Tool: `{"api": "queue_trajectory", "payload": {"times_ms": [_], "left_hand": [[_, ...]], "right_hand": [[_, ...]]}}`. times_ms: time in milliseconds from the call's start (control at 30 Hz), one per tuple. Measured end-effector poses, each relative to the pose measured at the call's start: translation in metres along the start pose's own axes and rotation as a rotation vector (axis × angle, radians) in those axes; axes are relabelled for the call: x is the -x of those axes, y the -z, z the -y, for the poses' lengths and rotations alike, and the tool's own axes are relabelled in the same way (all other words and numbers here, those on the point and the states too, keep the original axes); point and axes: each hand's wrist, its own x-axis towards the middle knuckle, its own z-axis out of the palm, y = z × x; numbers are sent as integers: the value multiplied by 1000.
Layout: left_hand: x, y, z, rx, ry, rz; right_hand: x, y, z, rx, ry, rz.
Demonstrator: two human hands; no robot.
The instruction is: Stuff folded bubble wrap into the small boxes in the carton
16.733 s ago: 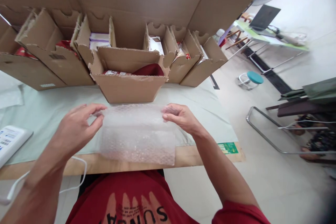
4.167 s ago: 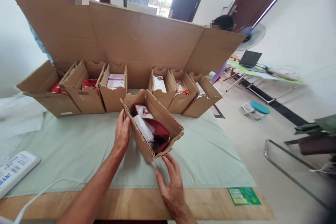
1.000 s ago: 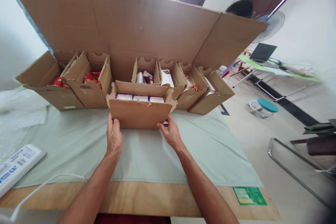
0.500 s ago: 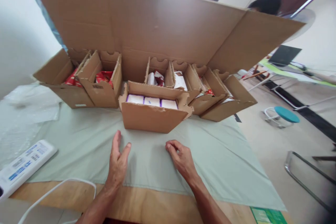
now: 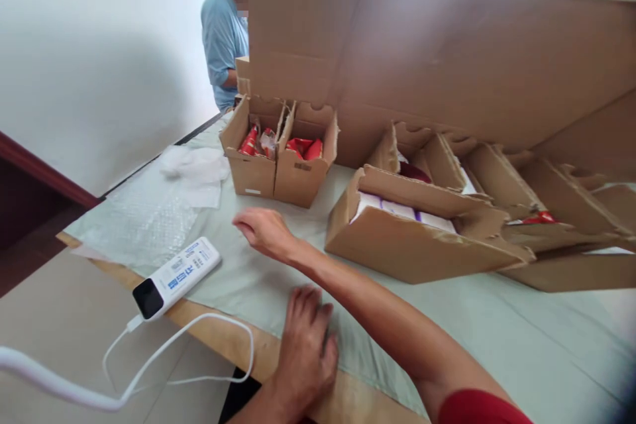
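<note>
My right hand (image 5: 263,232) reaches across to the left, hovering palm down over the pale green cloth (image 5: 497,331) with fingers loosely apart and nothing in them. It is between the white device (image 5: 176,275) and the open cardboard box (image 5: 407,252) that holds white packs with purple bands. My left hand (image 5: 305,344) lies flat and open on the cloth near the wooden table edge (image 5: 238,344). Sheets of bubble wrap (image 5: 144,212) lie left of my right hand, apart from it.
Two open boxes with red packets (image 5: 278,165) stand at the back left. More open boxes (image 5: 536,212) line up at the right below a tall cardboard sheet (image 5: 447,46). A white cable (image 5: 163,351) loops off the device. A person in a blue shirt (image 5: 221,33) stands behind.
My view has swung left. My right hand left the box front and crossed over to the left; my left hand has drawn back and settled flat near the table edge.
</note>
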Motion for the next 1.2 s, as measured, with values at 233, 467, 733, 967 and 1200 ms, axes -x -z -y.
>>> {"api": "queue_trajectory", "payload": {"times_ms": [233, 467, 733, 967, 1200], "left_hand": [[-12, 5, -3, 145, 1, -33], [-10, 6, -4, 245, 127, -62], [-5, 26, -3, 308, 137, -169], [20, 39, -13, 53, 10, -152], [-8, 17, -12, -373, -18, -45]], "right_hand": [[-113, -64, -5, 302, 30, 118], [-46, -40, -7, 248, -28, -50], [180, 51, -23, -28, -154, -423], [337, 65, -48, -226, -545, -557], [389, 51, -69, -43, -606, -583]]}}
